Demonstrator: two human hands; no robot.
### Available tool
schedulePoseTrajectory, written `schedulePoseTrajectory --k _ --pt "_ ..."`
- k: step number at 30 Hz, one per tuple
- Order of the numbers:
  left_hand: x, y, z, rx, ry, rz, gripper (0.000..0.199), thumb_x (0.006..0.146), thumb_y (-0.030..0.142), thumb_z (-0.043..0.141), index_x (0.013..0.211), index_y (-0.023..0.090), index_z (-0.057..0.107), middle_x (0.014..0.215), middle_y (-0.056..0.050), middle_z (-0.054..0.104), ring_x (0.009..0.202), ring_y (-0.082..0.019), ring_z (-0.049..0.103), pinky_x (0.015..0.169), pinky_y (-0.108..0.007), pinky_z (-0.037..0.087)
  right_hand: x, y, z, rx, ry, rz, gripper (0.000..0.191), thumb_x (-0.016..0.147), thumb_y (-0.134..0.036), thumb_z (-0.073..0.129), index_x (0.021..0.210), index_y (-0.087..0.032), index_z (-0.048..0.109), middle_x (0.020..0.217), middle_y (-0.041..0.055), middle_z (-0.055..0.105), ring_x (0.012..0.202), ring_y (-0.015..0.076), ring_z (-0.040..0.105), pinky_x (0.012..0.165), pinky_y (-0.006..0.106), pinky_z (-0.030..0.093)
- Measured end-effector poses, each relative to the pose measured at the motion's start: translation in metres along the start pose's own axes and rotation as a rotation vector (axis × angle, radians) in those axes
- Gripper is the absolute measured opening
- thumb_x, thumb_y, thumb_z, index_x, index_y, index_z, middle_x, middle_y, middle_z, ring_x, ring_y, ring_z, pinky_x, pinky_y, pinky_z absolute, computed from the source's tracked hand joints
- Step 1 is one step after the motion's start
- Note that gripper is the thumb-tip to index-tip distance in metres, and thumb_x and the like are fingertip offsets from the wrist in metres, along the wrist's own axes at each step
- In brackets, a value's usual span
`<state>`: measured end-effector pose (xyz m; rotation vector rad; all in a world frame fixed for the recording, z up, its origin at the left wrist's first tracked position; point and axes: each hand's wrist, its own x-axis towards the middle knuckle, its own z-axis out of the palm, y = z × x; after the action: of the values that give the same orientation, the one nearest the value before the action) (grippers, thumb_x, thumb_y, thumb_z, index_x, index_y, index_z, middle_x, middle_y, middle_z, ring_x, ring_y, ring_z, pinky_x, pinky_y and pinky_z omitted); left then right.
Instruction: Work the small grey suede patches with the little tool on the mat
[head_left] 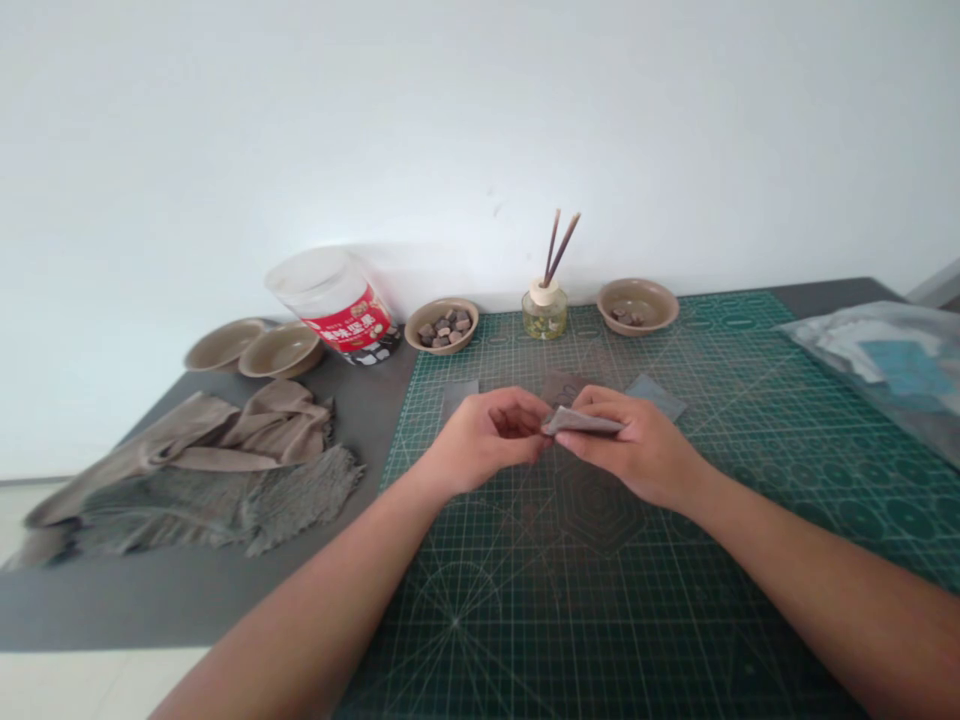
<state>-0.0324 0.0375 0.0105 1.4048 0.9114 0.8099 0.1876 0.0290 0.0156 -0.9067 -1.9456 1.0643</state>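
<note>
My right hand (630, 440) grips a small, flat grey packet (586, 421) between thumb and fingers, above the green cutting mat (517, 620). The fingertips of my left hand (499, 435) pinch together at the packet's left end. Whether the packet is cloth, paper or film I cannot tell. Behind my hands, small flat pieces lie on the mat: a clear greyish one (459, 395), a brown one (564, 388) and a bluish one (657, 396), all partly hidden.
Along the wall stand a bowl of brownish chunks (442, 335), a reed diffuser (545, 310), a bowl with a few bits (638, 307) and a plastic jar (341, 315). Two bowls (281, 352) and a crumpled cloth (217, 470) lie left. A plastic bag (892, 365) is right.
</note>
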Motion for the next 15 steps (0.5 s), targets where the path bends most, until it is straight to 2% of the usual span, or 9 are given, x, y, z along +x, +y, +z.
schedulePoseTrajectory --k 2,5,8,10,12,13,15 --pt "0.000 0.000 -0.001 -0.006 -0.001 0.010 0.027 0.073 0.017 0.081 0.097 0.013 0.069 0.079 -0.003 0.072 0.067 -0.012 0.066 0.061 -0.022 0.053 0.000 -0.002 -0.001 0.041 0.008 0.036 0.012 0.092 -0.030 0.067 0.088 -0.021 0.075 0.087 0.0008 0.067 0.078 0.0153 0.064 0.070 0.028 0.048" --pt "-0.001 -0.001 -0.002 -0.035 0.001 0.030 0.027 0.076 0.019 0.079 0.099 0.014 0.066 0.077 -0.002 0.071 0.065 -0.012 0.067 0.060 -0.023 0.054 -0.001 -0.004 -0.003 0.035 0.149 0.047 0.011 0.091 -0.032 0.069 0.093 -0.022 0.075 0.091 0.0008 0.071 0.083 0.0171 0.066 0.072 0.028 0.049" --pt "-0.002 -0.001 0.001 -0.118 -0.015 0.083 0.027 0.081 0.020 0.076 0.103 0.015 0.061 0.080 -0.002 0.071 0.066 -0.013 0.069 0.062 -0.025 0.056 -0.003 -0.001 -0.004 -0.076 0.327 0.082 0.017 0.089 -0.038 0.071 0.086 -0.022 0.074 0.071 -0.0015 0.069 0.064 0.0153 0.062 0.057 0.026 0.046" --pt "-0.002 -0.002 0.004 -0.169 0.011 0.111 0.027 0.083 0.021 0.074 0.104 0.016 0.057 0.084 -0.004 0.073 0.067 -0.014 0.069 0.063 -0.027 0.057 -0.004 0.001 -0.003 -0.145 0.382 0.102 0.022 0.090 -0.043 0.070 0.084 -0.022 0.075 0.062 -0.0022 0.067 0.055 0.0148 0.059 0.049 0.026 0.042" --pt "-0.001 -0.003 0.007 -0.185 0.070 0.114 0.026 0.084 0.021 0.073 0.101 0.016 0.055 0.087 -0.005 0.074 0.068 -0.014 0.069 0.064 -0.028 0.058 -0.004 0.001 -0.001 -0.170 0.375 0.067 0.020 0.092 -0.041 0.068 0.094 -0.023 0.077 0.077 0.0003 0.075 0.067 0.0187 0.068 0.057 0.029 0.050" --pt "-0.001 -0.003 0.008 -0.181 0.102 0.107 0.025 0.084 0.021 0.074 0.098 0.016 0.054 0.088 -0.006 0.074 0.068 -0.014 0.069 0.065 -0.028 0.058 -0.004 0.001 0.001 -0.174 0.361 0.024 0.019 0.093 -0.038 0.067 0.101 -0.024 0.077 0.093 0.0019 0.079 0.080 0.0216 0.072 0.068 0.032 0.055" --pt "0.000 -0.004 0.009 -0.159 0.145 0.091 0.022 0.083 0.022 0.074 0.093 0.015 0.056 0.089 -0.006 0.074 0.072 -0.015 0.070 0.064 -0.027 0.058 -0.003 0.000 0.003 -0.187 0.338 -0.072 0.020 0.095 -0.032 0.064 0.110 -0.027 0.076 0.117 0.0028 0.076 0.105 0.0250 0.071 0.091 0.039 0.056"
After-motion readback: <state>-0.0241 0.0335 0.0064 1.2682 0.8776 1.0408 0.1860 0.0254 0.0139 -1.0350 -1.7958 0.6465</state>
